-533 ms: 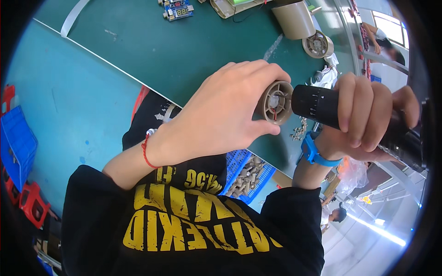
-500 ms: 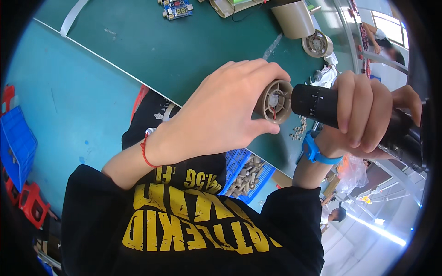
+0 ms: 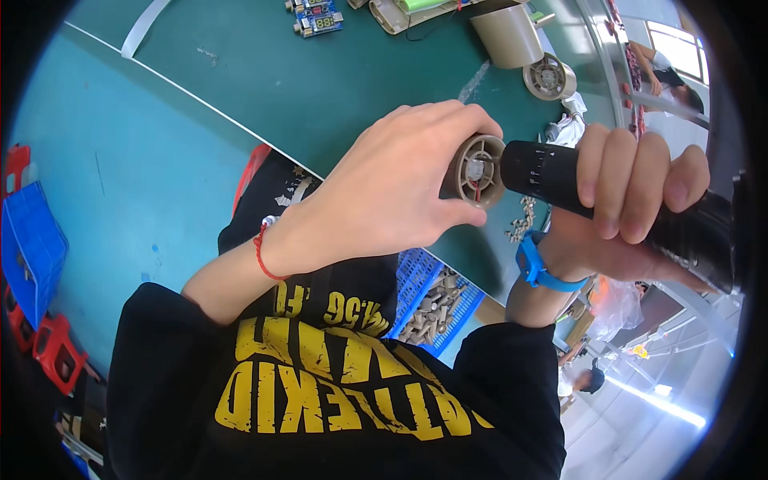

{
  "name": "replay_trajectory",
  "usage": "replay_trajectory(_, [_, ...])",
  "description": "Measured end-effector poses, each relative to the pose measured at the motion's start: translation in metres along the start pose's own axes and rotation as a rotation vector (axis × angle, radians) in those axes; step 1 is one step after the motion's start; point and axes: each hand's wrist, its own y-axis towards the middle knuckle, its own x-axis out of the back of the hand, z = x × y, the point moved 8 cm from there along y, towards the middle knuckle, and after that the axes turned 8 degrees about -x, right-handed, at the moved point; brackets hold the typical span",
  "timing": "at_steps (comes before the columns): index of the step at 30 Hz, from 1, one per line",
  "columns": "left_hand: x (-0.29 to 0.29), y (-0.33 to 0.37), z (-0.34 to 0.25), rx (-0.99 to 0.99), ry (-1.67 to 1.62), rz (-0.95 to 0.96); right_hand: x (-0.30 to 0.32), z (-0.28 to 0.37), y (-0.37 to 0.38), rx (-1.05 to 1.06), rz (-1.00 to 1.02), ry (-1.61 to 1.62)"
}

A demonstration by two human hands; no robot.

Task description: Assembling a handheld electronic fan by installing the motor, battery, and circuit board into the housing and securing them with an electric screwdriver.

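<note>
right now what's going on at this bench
A person is working at a green bench top. Their left hand wraps around a round beige plastic housing with a spoked end. Their right hand has its grip on a black cylindrical power tool, whose front end meets the housing's spoked face. A similar beige cylinder and a beige spoked disc lie further back on the bench, and a blue crate of small beige parts sits below the hands.

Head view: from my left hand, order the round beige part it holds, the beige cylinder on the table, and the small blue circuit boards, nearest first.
From the left hand:
1. Round beige part, in its fingertips, against the black tool.
2. Beige cylinder, up on the green table, right of centre.
3. Blue circuit boards, at the table's top edge.
</note>
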Motion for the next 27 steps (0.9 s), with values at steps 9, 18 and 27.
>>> replay_trajectory(9, [0.000,-0.001,0.002,-0.001,-0.008,0.009,-0.011,0.000,0.009,0.095,0.514,-0.078])
replay_trajectory(18, [-0.002,0.000,0.000,-0.018,-0.007,0.006,0.007,-0.002,0.005,0.004,0.085,0.025])
replay_trajectory(27, [-0.003,-0.002,0.002,-0.030,0.019,0.039,-0.015,-0.006,0.016,-0.008,0.858,-0.142])
